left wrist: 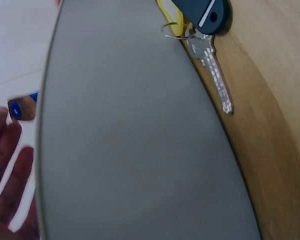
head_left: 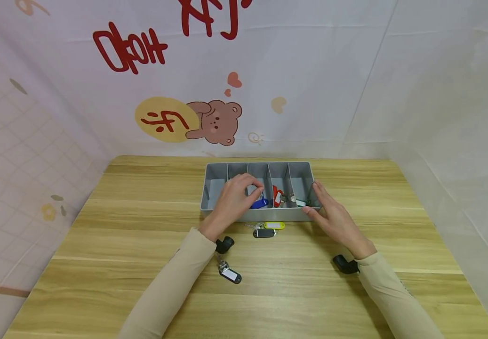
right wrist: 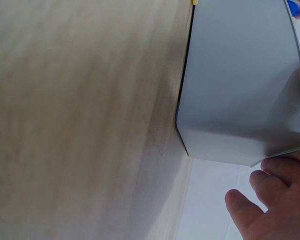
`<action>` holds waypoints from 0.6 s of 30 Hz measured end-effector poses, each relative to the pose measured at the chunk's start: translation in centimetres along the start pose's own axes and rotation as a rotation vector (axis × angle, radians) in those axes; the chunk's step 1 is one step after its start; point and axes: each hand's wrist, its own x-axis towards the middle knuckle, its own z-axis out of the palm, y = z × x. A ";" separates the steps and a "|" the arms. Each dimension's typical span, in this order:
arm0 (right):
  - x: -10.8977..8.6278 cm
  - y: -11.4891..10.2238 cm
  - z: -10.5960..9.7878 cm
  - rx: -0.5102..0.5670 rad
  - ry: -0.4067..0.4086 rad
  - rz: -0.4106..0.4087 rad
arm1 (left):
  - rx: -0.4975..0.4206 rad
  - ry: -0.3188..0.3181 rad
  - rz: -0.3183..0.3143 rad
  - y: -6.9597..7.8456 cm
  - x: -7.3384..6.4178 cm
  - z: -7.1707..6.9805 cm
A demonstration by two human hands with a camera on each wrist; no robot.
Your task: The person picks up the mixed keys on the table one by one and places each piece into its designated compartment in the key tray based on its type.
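Observation:
A grey compartment tray (head_left: pixel 265 215) stands on the wooden table. My left hand (head_left: pixel 234 197) reaches over its front rim, thumb and forefinger pinching a blue key tag (head_left: pixel 259 204) within the middle compartment; in the left wrist view, part of the blue tag (left wrist: pixel 16 110) shows beside the fingertips. My right hand (head_left: pixel 338 221) rests on the tray's front right corner with fingers mostly straight, its thumb at the front rim and fingers along the right side. A red key tag (head_left: pixel 277 196) with keys lies in the compartment right of the middle. A green-and-white tag (head_left: pixel 300 203) lies in the rightmost one.
Before the tray lie a yellow key tag (head_left: pixel 274 225) and a dark key tag (head_left: pixel 265 233), with a key (left wrist: pixel 217 75) beside them. Another black-edged tag (head_left: pixel 230 275) with its ring lies nearer, by the left forearm. A printed cloth wall (head_left: pixel 311 94) stands behind the table.

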 end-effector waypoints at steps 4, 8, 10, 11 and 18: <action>0.0 0.0 -0.1 -0.003 -0.008 0.005 | 0.111 0.004 -0.041 -0.1 0.3 0.5; 0.0 0.0 -0.1 -0.006 -0.009 0.003 | 0.195 -0.014 -0.059 -0.4 0.5 0.8; 0.0 0.0 -0.1 -0.005 -0.008 0.001 | 0.220 -0.021 -0.056 -0.6 0.6 1.0; 0.0 0.0 -0.1 -0.004 -0.008 0.000 | 0.232 -0.024 -0.054 -0.7 0.7 1.0; 0.0 -0.1 -0.2 0.001 -0.011 -0.001 | 0.312 -0.050 -0.091 -1.1 0.6 1.2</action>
